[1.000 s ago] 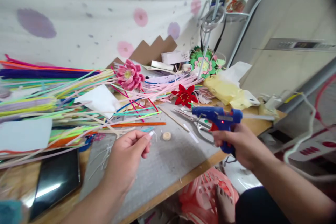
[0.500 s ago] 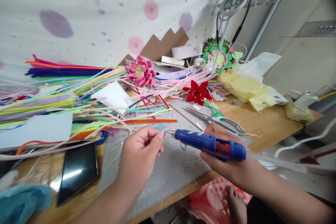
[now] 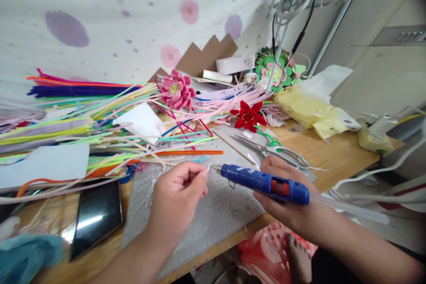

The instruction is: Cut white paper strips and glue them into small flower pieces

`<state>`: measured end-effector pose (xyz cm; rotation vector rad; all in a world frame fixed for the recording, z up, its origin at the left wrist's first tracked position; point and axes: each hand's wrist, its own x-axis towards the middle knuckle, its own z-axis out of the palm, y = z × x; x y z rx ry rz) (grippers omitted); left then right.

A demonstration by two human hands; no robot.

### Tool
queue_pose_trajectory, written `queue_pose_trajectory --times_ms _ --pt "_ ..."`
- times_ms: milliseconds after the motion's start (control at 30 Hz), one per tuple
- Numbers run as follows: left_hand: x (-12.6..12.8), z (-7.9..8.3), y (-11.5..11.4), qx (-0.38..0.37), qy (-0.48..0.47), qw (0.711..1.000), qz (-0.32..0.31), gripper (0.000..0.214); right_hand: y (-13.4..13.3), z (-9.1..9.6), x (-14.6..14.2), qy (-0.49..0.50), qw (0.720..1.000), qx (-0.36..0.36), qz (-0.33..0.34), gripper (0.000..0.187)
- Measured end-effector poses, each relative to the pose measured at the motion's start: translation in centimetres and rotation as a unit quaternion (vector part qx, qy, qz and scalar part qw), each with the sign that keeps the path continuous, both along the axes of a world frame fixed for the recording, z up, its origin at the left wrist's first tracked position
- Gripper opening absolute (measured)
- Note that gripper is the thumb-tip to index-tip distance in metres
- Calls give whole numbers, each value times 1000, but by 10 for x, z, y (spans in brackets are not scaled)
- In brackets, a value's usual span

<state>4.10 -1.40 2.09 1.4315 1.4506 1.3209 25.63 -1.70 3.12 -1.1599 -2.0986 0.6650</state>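
Head view: the grip of the left hand (image 3: 178,191) is closed, thumb and forefinger pinching a small white piece (image 3: 209,168) above the grey mat (image 3: 199,230), behind the front edge of the tabletop (image 3: 309,142). The grip of the right hand (image 3: 293,215) is wrapped around a blue glue gun (image 3: 264,184); its nozzle points at the white piece, though I cannot tell whether they touch. Scissors (image 3: 282,153) lie across the mat's right edge, a red flower (image 3: 249,116) near its far edge, and a glossy black object (image 3: 96,217) beside its left edge.
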Motion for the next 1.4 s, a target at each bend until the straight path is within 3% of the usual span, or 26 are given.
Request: queue_pose_trajectory --times_ms 433,1133,1267,1400 --pt "-2 -2 1 9 14 1000 2 10 2 4 1 -22 999 14 19 17" --pt "-3 -4 3 -34 -69 997 -8 8 2 6 7 -47 999 25 12 14" --pt "-4 -2 3 -53 -104 993 -18 10 12 -3 17 -28 998 41 -26 6" --pt "-2 3 4 -69 -127 989 -29 17 43 -14 41 21 988 52 -142 13"
